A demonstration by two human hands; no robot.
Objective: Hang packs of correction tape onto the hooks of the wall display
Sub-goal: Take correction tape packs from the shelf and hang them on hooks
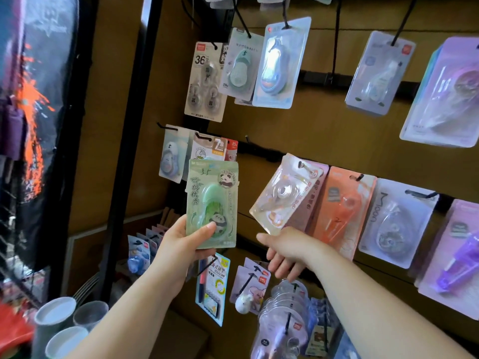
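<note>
Green cardboard-backed blister pack of correction tape (211, 203) with a cartoon panda sticker and a clear bubble over a green dispenser, pinched upright at its bottom edge in the left hand (181, 244), just in front of the brown wall display (324, 125). Right hand (287, 252) empty with fingers loosely spread, just under a tilted pink clear-fronted pack (285, 193) dangling from a black hook (302, 164). Grey round cups (55, 313) bottom left, contents impossible to tell; readable print limited to "36" on a white triple pack (204, 81) and "Moon" on a lilac pack (396, 221).

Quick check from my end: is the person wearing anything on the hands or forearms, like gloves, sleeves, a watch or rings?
Nothing worn that shows. The left hand and right hand are bare, with no gloves, rings or watch visible. Both forearms are uncovered down to the frame edge, so no sleeves appear.
</note>
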